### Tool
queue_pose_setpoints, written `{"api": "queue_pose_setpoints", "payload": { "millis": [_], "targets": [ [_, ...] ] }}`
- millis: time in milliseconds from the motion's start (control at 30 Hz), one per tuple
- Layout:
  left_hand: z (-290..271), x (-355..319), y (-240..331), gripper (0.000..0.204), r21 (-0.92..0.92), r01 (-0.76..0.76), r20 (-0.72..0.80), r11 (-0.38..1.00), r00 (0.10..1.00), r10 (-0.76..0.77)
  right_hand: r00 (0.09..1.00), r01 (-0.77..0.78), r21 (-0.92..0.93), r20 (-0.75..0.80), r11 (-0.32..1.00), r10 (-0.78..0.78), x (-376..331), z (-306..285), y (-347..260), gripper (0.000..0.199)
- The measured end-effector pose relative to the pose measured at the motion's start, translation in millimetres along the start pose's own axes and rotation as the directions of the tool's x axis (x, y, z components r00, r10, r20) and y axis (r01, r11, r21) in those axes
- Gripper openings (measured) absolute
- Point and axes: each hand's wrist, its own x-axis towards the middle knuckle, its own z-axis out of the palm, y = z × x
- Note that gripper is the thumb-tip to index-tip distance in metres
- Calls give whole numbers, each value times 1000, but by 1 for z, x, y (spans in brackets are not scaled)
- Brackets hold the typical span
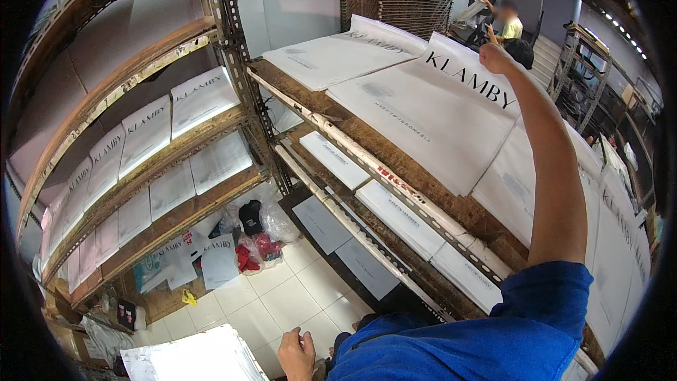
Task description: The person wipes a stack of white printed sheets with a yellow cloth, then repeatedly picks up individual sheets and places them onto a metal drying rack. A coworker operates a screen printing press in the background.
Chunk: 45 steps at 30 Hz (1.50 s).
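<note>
White printed sheet lies on the wooden rack's top shelf; the right hand pinches its far edge. The left hand hangs low, loosely curled, holding nothing.

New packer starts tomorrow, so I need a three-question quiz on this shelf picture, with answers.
1. True or false: the right hand rests on a large white bag on the top shelf.
2. Where is the left hand? A) gripping the shelf post, B) low, near the white stack, C) on a red bag.
3. What covers the floor below the shelves?

Key: 1 true. 2 B. 3 pale tiles.
</note>
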Motion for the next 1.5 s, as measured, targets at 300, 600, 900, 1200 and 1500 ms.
{"api": "queue_pose_setpoints", "payload": {
  "millis": [300,600,900,1200,1500],
  "targets": [
    [-2,4,-4,27,41,40,31,998,999,-41,984,-164,36,68,986,162,-12,-28,-38,19],
    [-3,3,2,27,45,42,37,998,998,-44,980,-155,-119,107,981,168,5,2,-18,17],
    [3,-13,-11,26,65,-50,-48,997,997,53,957,253,258,-208,932,-202,48,-91,-84,9],
    [-64,-77,0,25,22,42,-257,999,966,-35,486,873,166,-384,459,-785,-41,-267,-445,12],
    [-115,-217,-2,18,55,317,-534,947,810,-241,-24,917,295,-628,-267,-778,-233,-323,-695,18]
  ]
}}
